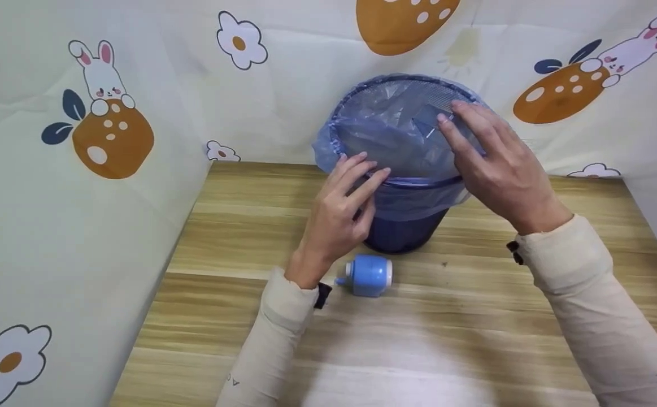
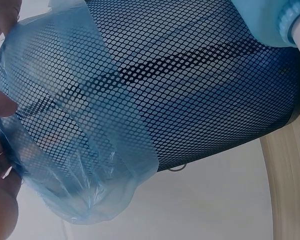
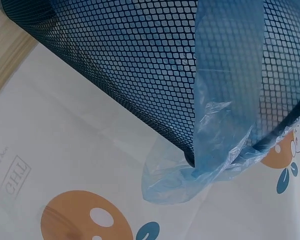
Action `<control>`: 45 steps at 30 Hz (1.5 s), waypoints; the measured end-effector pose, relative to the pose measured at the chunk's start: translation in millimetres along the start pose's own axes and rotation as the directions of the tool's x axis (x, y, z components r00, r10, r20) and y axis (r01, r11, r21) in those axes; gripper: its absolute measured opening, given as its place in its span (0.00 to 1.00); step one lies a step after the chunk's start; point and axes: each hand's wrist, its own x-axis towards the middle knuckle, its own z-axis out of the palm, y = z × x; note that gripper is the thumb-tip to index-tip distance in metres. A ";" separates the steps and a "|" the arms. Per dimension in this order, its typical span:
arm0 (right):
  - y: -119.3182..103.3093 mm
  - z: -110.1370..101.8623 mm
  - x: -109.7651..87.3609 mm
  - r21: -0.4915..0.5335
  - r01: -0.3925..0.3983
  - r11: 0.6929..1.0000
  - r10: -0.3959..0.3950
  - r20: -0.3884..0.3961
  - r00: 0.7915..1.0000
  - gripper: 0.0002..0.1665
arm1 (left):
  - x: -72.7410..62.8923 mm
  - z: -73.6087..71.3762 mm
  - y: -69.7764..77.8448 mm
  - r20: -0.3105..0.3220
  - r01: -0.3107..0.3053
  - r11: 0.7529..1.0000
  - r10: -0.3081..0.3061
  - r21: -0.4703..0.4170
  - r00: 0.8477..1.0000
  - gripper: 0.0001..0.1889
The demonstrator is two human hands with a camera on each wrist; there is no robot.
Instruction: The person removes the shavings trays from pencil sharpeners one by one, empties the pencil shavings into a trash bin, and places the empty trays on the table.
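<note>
A dark blue mesh wastebasket (image 1: pixel 404 234) stands on the wooden table, lined with a thin translucent blue bin bag (image 1: pixel 424 203). The bag is folded over the rim and hangs down outside as a loose skirt. My left hand (image 1: pixel 339 206) holds the bag at the near left of the rim, fingertips over the edge. On the right side my right hand (image 1: pixel 503 167) reaches across the rim, its extended fingers over the opening and its thumb hidden. In the left wrist view, fingers (image 2: pixel 1 103) lie against the bag's folded edge.
A small blue bottle (image 1: pixel 369 275) with white ends lies in front of the wastebasket, close to my left wrist. Behind and beside the wooden table (image 1: pixel 221 249) hangs a pale cloth (image 1: pixel 283 107) printed with rabbits, oranges and flowers.
</note>
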 end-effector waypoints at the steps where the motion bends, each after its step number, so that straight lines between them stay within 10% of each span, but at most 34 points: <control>1: 0.3 -0.4 0.0 -0.001 -0.004 1.000 0.004 -0.003 1.000 0.27 | -0.1 -0.1 0.0 0.002 -0.001 1.000 0.001 0.004 1.000 0.20; 45: 2.5 -21.7 -25.1 0.065 -0.208 0.976 0.210 -0.015 0.978 0.35 | 0.2 -3.2 7.7 0.010 -0.020 0.998 0.019 0.057 1.000 0.25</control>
